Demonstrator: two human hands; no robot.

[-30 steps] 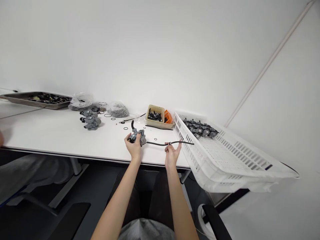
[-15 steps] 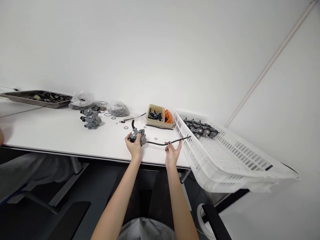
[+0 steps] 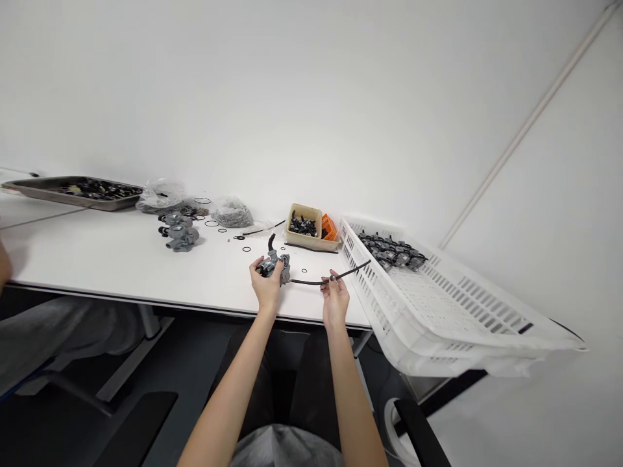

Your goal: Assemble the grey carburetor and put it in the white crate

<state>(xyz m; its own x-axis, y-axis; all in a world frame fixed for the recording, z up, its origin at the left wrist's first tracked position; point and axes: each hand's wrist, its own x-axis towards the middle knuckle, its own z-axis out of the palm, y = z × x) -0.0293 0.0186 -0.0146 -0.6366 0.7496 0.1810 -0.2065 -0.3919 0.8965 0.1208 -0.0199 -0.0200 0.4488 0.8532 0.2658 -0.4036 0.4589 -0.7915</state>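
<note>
My left hand point(image 3: 267, 285) is closed around a grey metal carburetor point(image 3: 284, 267), held just above the white table near its front edge. A bent black elbow point(image 3: 271, 242) sticks up from its top. From the carburetor's right side runs a thin black rubber hose point(image 3: 311, 283). The fingers of my right hand point(image 3: 335, 295) pinch this hose partway along, at a small dark, shiny piece point(image 3: 332, 278) whose kind I cannot make out. Beyond the fingers, the hose's free end points right, toward the white crate.
A white slatted crate point(image 3: 462, 318) with several carburetors point(image 3: 392, 250) stands at the right. Behind my hands sits a cream bin point(image 3: 311, 242) of small black parts. Farther left are more carburetors point(image 3: 180, 233), plastic bags point(image 3: 231, 213) and a metal tray point(image 3: 73, 189). Another person's arm point(image 3: 4, 263) shows at the left edge.
My left hand has moved slightly right with the carburetor, toward my right hand. The right hand's outstretched finger has drawn in along the hose.
</note>
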